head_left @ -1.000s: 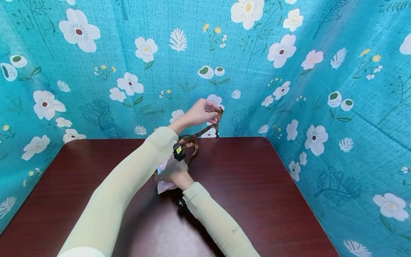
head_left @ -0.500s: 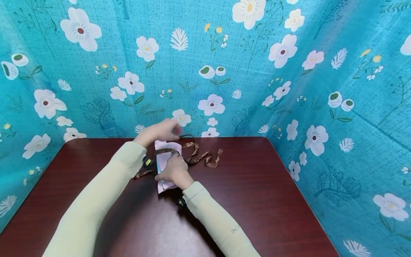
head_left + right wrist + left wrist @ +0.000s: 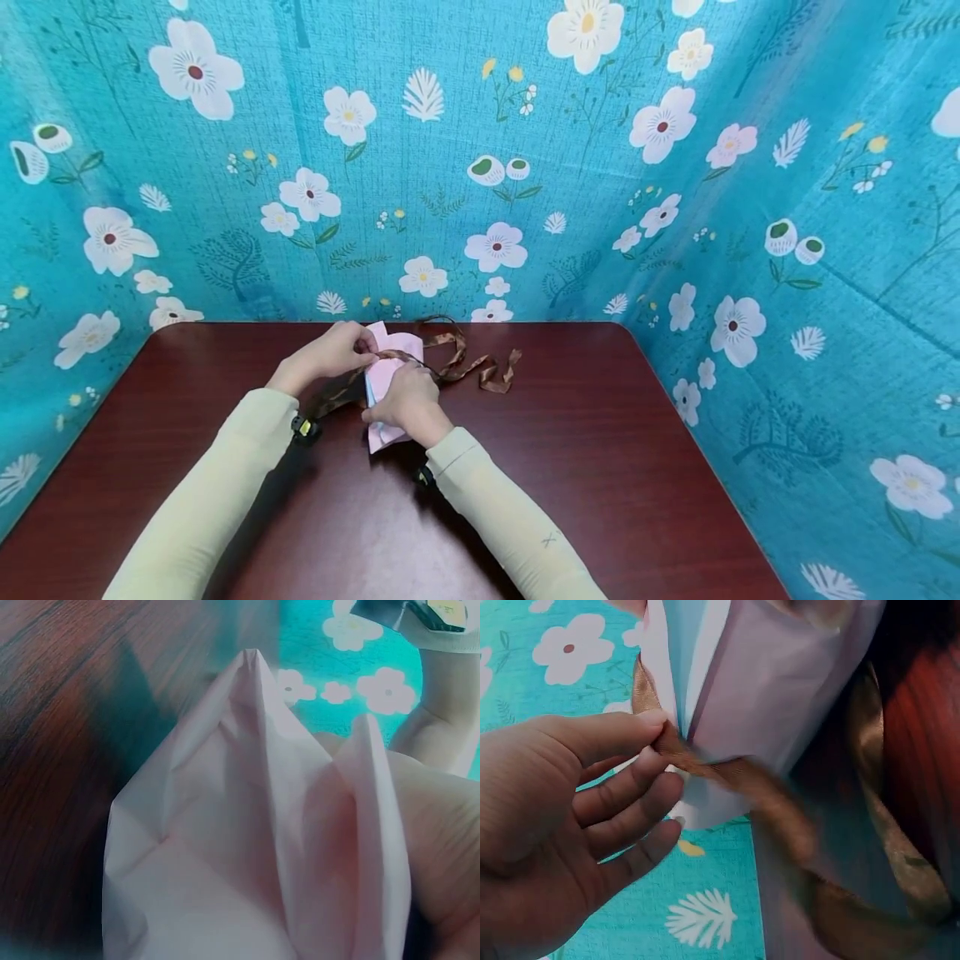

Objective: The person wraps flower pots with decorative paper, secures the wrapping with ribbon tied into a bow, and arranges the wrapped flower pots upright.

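1. Fingers (image 3: 622,795) of left hand (image 3: 328,357) pinch brown ribbon (image 3: 776,806); right hand (image 3: 408,402) grips pink packet (image 3: 217,870).
2. Count: two hands, one packet; ribbon pieces, can't tell.
3. Packet creased, papery, at table's (image 3: 585,433) far part. Ribbon crosses it, curly tail right.
4. Pale-blue layer (image 3: 697,641) between folds; contents unclear.

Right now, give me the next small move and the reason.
I'd probably draw the brown ribbon snug with the left grip: it pinches the ribbon against the pink paper, a slack length curves away below, and the right grip holds the paper.
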Available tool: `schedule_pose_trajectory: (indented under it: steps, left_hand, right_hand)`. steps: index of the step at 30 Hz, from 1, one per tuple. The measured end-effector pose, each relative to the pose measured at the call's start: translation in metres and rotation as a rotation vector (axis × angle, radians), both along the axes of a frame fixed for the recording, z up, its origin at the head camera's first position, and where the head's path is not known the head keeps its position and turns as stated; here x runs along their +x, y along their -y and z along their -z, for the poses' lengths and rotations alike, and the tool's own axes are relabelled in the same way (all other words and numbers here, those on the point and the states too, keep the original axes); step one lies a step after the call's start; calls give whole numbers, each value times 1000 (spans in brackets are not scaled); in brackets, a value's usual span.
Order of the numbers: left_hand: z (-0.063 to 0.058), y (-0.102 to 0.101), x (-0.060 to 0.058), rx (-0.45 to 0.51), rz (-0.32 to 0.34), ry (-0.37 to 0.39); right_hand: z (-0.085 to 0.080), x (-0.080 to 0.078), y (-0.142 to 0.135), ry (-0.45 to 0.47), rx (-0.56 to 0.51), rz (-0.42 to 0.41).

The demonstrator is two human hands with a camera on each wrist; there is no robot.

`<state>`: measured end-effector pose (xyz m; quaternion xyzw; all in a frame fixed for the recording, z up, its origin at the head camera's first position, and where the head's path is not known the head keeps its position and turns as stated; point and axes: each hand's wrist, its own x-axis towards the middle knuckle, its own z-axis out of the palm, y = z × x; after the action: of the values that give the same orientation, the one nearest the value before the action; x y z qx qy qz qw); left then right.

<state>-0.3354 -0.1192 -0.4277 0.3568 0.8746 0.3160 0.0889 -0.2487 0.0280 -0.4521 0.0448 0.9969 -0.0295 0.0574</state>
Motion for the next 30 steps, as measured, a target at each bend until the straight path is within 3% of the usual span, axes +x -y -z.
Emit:
schedule_pose_trajectory:
  steps: [7,16,20,25,30]
  left_hand:
    - [-14,-26,6,65,-3,-7]
    - [-16,-57,5,181,-10,-84]
    - [-14,-50,7,175,-16,-98]
    - [-12,-25,16,127,-30,-148]
    - [0,-8,25,56,3,-143]
  right_hand:
    - [0,4,2,-19,18,6]
    - [0,5,3,-32,22,22]
    - [1,3,3,-20,30,14]
    - [2,2,3,1,32,20]
    - [1,3,1,-6,62,3]
